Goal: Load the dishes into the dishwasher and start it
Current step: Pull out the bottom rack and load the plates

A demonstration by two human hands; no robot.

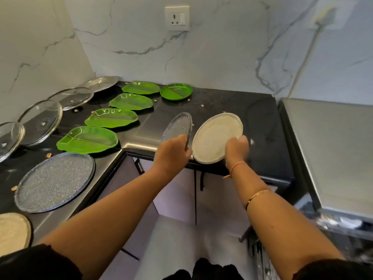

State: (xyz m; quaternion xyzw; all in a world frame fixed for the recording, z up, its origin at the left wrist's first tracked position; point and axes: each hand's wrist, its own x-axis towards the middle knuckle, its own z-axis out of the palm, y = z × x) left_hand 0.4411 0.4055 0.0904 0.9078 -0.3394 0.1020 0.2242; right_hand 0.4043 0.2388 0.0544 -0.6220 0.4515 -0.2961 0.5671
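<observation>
Nearest the person, both arms reach out over the inner corner of the L-shaped desk. Left hand has its grip closed on the near rim of a grey plate, held almost on edge, face turned right. Right hand pinches the lower right rim of a white plate, tilted up with its face toward the person and its bottom edge just past the desk front. The two plates stand side by side, close but apart.

Right of the right grip, and lower, lies what I take for the dishwasher, its open front at bottom right too blurred to read. So the white plate is nearer to it, and open floor lies between.

Left of the left grip, another grey plate, four green leaf plates and glass lids wait flat.
</observation>
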